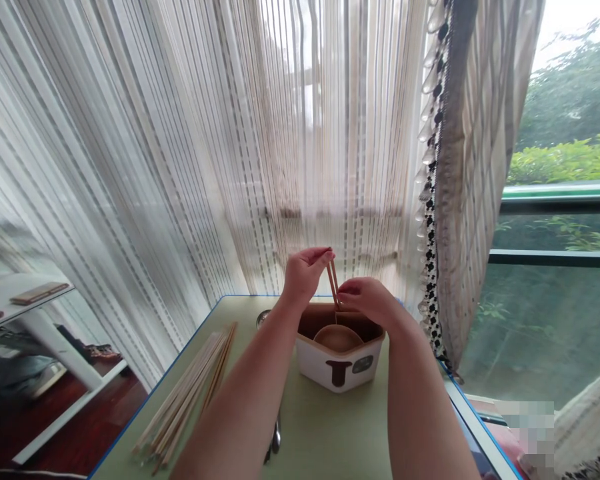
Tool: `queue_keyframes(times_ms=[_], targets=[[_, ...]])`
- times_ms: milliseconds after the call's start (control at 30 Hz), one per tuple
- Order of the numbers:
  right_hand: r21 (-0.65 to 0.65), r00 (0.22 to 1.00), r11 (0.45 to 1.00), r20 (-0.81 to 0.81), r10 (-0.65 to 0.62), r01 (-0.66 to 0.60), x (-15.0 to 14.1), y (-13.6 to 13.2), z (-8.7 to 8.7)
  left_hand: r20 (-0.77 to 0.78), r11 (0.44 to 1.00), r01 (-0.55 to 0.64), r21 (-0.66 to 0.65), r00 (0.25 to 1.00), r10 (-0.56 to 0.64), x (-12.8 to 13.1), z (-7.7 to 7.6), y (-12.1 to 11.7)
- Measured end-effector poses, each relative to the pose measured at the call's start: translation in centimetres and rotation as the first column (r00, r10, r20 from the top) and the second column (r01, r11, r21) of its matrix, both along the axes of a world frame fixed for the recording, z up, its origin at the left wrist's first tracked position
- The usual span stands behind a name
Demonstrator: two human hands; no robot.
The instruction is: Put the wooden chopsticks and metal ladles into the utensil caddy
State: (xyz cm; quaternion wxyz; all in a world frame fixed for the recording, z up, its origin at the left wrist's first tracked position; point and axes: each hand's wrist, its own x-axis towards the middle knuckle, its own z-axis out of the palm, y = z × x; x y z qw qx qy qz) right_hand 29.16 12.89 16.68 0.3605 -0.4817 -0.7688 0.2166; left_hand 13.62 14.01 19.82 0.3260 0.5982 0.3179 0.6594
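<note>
My left hand (304, 272) pinches the upper ends of a pair of brown chopsticks (333, 277), held upright. Lower down, the fingers of my right hand (367, 297) close around the same chopsticks. Their lower ends point into a utensil box (310, 363), white outside and brown inside, with a divider in it. A round brown piece (339, 338), perhaps a bowl, fills the front part of the box. Whether the tips touch the bottom cannot be seen.
Left of my forearm lie a bundle of pale chopsticks (180, 407) in clear plastic and some loose brown chopsticks (216, 373). Metal cutlery (277, 437) and a round metal piece (263, 318) are partly hidden by my left arm. A curtain (310, 167) hangs behind the green table (340, 433).
</note>
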Motion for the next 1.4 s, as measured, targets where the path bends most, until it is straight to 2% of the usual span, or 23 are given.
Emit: queue_keyframes(times_ms=[200, 433, 800, 967, 1067, 1200, 1267, 1400], targets=[[0.002, 0.998, 0.999, -0.038, 0.046, -0.046, 0.2, -0.1, 0.1, -0.076, 1.0, -0.026, 0.0, 0.997, 0.026, 0.0, -0.5, -0.4], [-0.063, 0.998, 0.997, 0.033, 0.047, -0.045, 0.1, 0.4, -0.5, -0.085, 0.998, -0.046, 0.033, 0.995, 0.049, -0.1, -0.8, -0.4], [-0.093, 0.995, 0.995, 0.091, 0.028, -0.02, 0.1, 0.2, -0.2, -0.031, 0.999, 0.034, 0.007, 0.999, -0.033, 0.0, -1.7, -0.2], [-0.081, 0.99, 0.996, 0.138, 0.034, -0.023, 0.3, -0.3, 0.4, 0.002, 1.0, -0.001, 0.025, 1.0, 0.0, -0.6, -1.6, -1.1], [-0.023, 0.989, 0.999, 0.143, -0.038, 0.042, 0.6, -1.0, 1.3, 0.047, 0.998, -0.051, 0.038, 0.998, 0.049, -2.2, -1.4, -1.6], [0.113, 0.981, 0.984, 0.122, -0.149, 0.136, -0.4, -3.1, 3.1, 0.105, 0.992, -0.123, 0.017, 0.987, 0.12, -6.6, -1.2, -2.5], [0.172, 0.992, 0.982, 0.083, -0.093, 0.078, -2.2, -4.7, 4.0, 0.111, 0.986, -0.164, -0.019, 0.98, 0.165, -9.4, -1.3, -3.2], [0.217, 0.983, 0.96, 0.09, 0.162, -0.178, -8.3, -8.3, 4.6, 0.092, 0.947, -0.295, -0.123, 0.947, 0.307, -14.8, -2.8, -5.2]])
